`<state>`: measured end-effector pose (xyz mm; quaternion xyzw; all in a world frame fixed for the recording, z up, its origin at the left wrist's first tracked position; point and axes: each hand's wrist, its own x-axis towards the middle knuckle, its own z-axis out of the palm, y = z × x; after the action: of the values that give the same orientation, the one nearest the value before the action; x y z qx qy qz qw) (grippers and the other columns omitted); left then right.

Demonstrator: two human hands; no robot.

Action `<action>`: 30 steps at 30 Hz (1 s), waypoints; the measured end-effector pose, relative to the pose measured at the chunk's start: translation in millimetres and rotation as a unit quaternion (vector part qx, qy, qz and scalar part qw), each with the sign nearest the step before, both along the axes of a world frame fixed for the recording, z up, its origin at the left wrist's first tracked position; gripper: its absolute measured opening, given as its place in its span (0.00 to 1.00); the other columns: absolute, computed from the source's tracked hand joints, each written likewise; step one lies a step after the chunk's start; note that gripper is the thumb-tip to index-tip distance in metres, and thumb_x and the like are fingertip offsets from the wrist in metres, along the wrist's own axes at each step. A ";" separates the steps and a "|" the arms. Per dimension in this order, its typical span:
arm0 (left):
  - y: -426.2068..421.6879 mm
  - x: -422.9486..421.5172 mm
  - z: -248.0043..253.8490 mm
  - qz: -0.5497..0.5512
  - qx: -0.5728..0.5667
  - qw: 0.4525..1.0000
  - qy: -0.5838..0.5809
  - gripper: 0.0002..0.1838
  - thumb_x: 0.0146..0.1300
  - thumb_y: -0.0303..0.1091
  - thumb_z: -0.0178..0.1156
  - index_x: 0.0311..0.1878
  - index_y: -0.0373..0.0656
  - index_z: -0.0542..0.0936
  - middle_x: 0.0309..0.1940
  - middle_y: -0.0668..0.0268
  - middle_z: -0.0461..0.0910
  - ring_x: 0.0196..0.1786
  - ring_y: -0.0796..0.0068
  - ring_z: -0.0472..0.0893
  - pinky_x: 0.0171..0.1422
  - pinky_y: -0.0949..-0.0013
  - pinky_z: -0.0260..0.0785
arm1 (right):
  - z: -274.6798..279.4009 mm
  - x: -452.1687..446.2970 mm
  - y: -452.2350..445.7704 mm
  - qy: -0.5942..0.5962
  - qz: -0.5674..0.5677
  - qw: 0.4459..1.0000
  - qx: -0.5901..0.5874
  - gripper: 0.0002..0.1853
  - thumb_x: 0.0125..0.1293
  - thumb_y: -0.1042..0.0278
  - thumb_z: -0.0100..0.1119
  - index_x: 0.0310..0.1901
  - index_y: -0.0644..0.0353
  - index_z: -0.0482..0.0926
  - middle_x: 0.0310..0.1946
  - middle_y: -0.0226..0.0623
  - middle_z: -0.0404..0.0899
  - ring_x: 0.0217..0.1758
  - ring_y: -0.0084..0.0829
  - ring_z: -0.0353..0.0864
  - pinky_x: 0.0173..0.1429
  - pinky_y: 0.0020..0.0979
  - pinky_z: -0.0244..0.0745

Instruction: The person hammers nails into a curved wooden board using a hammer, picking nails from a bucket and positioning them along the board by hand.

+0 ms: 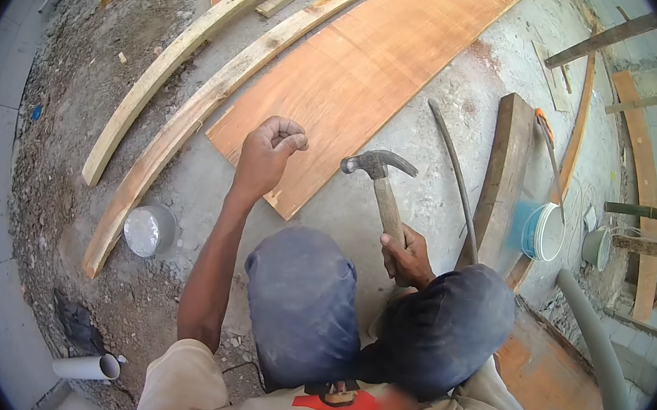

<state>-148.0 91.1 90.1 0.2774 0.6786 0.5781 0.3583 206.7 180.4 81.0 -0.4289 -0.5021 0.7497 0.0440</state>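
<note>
My right hand (409,257) is wrapped round the wooden handle of a claw hammer (389,199), its metal head raised and the claw pointing right. My left hand (270,155) is closed in a pinch above the near end of a plywood sheet (358,72). Whatever those fingertips hold, if anything, is too small to make out. The sheet lies lengthwise on the concrete floor, running away from me. Both my knees are bent below the hands.
Two long timbers (212,89) lie left of the sheet. To the right are a thin rod (456,170), a thick beam (501,175), a handsaw (548,136) and a white-blue bucket (546,232). A round container (150,230) and a white pipe (87,367) sit at left on rubble.
</note>
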 end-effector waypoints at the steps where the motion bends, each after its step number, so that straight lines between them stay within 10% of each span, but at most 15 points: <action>1: -5.6 6.6 -14.4 0.006 -0.025 1.000 0.004 0.07 0.75 0.28 0.67 0.49 0.33 0.85 0.42 0.61 0.91 0.47 0.75 0.90 0.57 0.69 0.81 | -3.4 -1.5 3.6 -0.005 0.006 1.000 0.011 0.12 0.80 0.62 0.67 0.48 0.61 0.76 0.22 0.27 0.73 0.16 0.20 0.70 0.20 0.28 0.66; 8: -7.2 54.2 -57.9 0.063 -0.124 0.990 0.023 0.07 0.74 0.29 0.68 0.48 0.35 0.87 0.43 0.63 0.90 0.48 0.73 0.88 0.59 0.67 0.78 | -33.0 4.5 31.1 0.109 -0.013 0.971 0.214 0.12 0.82 0.62 0.65 0.52 0.63 0.77 0.24 0.27 0.76 0.20 0.19 0.73 0.25 0.27 0.69; 25: -32.9 76.3 -78.6 0.175 -0.112 0.971 0.122 0.06 0.76 0.26 0.64 0.48 0.36 0.88 0.58 0.61 0.87 0.63 0.68 0.84 0.73 0.65 0.73 | -74.4 111.0 70.8 -0.035 -0.007 0.999 0.012 0.20 0.80 0.60 0.68 0.61 0.66 0.77 0.31 0.30 0.79 0.25 0.19 0.74 0.30 0.27 0.71; 30: 12.6 99.1 -82.9 0.125 -0.065 0.977 0.162 0.04 0.77 0.24 0.64 0.48 0.35 0.87 0.59 0.60 0.85 0.72 0.63 0.81 0.77 0.62 0.71 | -52.3 80.9 76.5 -0.062 0.110 0.985 0.117 0.33 0.82 0.62 0.64 0.82 0.64 0.67 0.49 0.48 0.88 0.47 0.37 0.89 0.54 0.37 0.84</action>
<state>-48.9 103.7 7.3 0.2565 0.7928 0.5205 0.1862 287.5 257.0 28.7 -0.4080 -0.6327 0.6579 -0.0200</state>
